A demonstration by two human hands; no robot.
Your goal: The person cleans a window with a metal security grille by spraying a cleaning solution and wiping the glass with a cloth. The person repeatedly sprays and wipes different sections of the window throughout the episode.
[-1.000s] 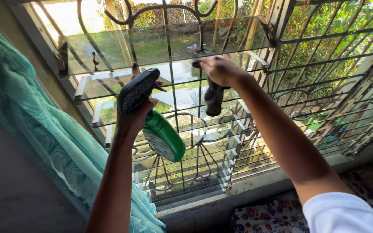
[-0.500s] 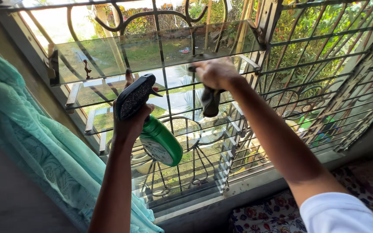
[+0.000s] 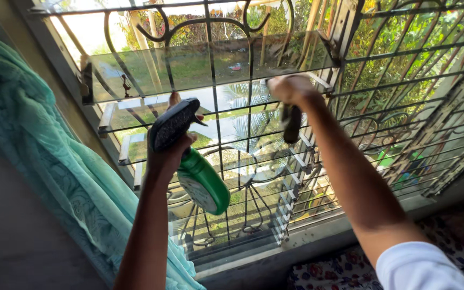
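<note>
Green spray bottle (image 3: 204, 182) in raised left hand (image 3: 168, 153)

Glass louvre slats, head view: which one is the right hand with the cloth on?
The right hand presses its dark cloth at the right end of the topmost glass slat; the lower slats lie below the hand, untouched.

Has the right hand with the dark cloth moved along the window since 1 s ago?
Cannot tell. The right hand with its dark cloth sits against the same upper glass louvre by the metal grille; the small shift looks like head-camera movement.
</note>
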